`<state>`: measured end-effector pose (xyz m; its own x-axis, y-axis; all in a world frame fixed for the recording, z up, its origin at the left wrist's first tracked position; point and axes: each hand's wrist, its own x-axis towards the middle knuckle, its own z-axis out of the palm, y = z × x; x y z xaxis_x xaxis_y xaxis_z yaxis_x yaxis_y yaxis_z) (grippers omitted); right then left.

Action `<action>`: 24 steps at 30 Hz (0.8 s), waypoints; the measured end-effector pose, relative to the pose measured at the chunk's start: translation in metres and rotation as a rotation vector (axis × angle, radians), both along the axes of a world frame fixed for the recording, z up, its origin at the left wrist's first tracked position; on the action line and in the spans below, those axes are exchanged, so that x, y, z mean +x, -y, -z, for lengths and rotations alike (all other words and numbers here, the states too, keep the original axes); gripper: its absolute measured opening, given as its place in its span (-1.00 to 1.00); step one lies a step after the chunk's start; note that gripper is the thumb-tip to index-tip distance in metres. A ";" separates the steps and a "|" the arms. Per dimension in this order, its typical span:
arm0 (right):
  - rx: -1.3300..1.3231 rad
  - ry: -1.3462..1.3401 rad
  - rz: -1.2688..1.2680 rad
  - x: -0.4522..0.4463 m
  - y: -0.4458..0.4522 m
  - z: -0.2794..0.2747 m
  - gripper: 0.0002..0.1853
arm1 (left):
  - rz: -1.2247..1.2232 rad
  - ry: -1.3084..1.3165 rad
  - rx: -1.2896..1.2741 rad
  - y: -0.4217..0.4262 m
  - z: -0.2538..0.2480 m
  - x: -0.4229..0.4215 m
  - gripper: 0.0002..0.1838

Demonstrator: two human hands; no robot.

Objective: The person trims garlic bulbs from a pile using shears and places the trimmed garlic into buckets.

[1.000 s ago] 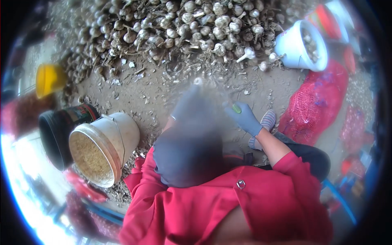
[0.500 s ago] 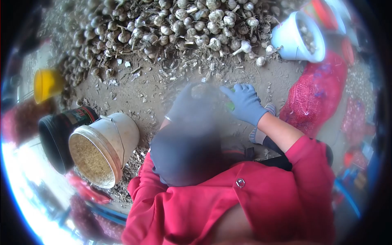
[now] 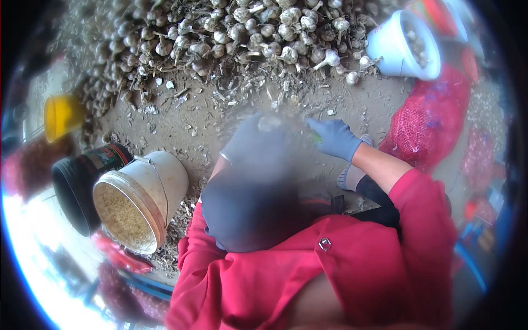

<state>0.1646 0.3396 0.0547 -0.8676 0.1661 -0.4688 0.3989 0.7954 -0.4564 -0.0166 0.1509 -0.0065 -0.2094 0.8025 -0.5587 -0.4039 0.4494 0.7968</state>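
Note:
My left hand (image 3: 250,140), in a grey-blue glove, lies behind a smeared patch of the picture. At its fingertips is a pale round garlic bulb (image 3: 269,122), which it seems to grip. To the right, my right hand (image 3: 335,138), in the same kind of glove, is closed around a green-handled tool (image 3: 315,136); the working end of the tool is lost in the blur. The two hands are close together but apart, above the dirty floor. Beyond them spreads a large heap of garlic (image 3: 242,33) with dry stems.
A white bucket of pale grainy stuff (image 3: 173,179) and a black bucket (image 3: 77,192) stand at left, a yellow bucket (image 3: 60,118) farther off. A light-blue bucket (image 3: 388,52) with garlic and a red mesh sack (image 3: 421,124) are at right. My shoe (image 3: 352,176) is near the right hand.
My right hand has moved slightly right and down, and its fingers, spread before, are now folded in around the green handle. The left hand stays nearly in place with the bulb.

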 end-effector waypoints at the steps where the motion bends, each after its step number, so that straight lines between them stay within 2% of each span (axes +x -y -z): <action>1: 0.000 -0.006 0.007 0.001 -0.002 0.000 -0.62 | -0.001 0.027 0.017 -0.001 0.001 -0.001 -0.30; 5: -0.099 0.009 0.213 0.015 0.005 0.009 -0.59 | -0.034 0.111 0.068 -0.003 -0.004 0.001 -0.31; 6: -0.064 -0.098 0.203 0.017 0.008 0.010 -0.58 | -0.049 0.124 0.083 -0.004 -0.006 0.000 -0.31; 7: -0.022 -0.201 0.196 0.019 0.012 0.008 -0.58 | 0.022 0.029 0.011 -0.010 -0.026 -0.005 -0.31; 8: 0.022 -0.303 0.190 0.020 0.015 0.005 -0.58 | 0.038 0.192 0.074 -0.014 -0.049 -0.005 -0.31; 9: 0.132 -0.206 0.111 0.020 0.017 0.002 -0.58 | -0.024 0.338 0.112 -0.013 -0.049 0.001 -0.31; 12: -0.016 0.139 0.180 0.013 0.016 0.003 -0.62 | -0.122 0.332 0.109 -0.005 -0.048 0.010 -0.44; 14: -0.079 0.067 0.400 0.030 0.005 0.056 -0.65 | -0.125 0.045 0.117 0.033 -0.014 -0.011 -0.63; 15: -0.111 0.046 0.479 0.041 -0.009 0.087 -0.65 | -0.349 0.032 0.166 0.052 -0.012 -0.030 -0.57; 16: -0.144 0.026 0.548 0.046 -0.020 0.101 -0.64 | -0.618 0.202 0.366 0.058 -0.042 -0.032 -0.56; 17: -0.343 0.048 0.770 0.041 -0.028 0.077 -0.62 | -0.843 0.368 0.607 0.064 -0.072 -0.035 -0.54; 19: -0.432 0.024 0.970 0.037 -0.045 0.082 -0.63 | -1.034 0.144 0.804 0.142 -0.072 -0.065 -0.45; 21: -0.504 0.043 1.090 0.028 -0.063 0.089 -0.64 | -0.956 0.309 1.142 0.173 -0.103 -0.071 -0.10; 22: -0.530 0.075 1.107 0.021 -0.073 0.094 -0.65 | -0.875 0.528 1.331 0.171 -0.123 -0.067 0.14; 24: -0.577 0.083 1.112 0.005 -0.090 0.109 -0.65 | -0.900 0.474 1.312 0.177 -0.130 -0.059 0.13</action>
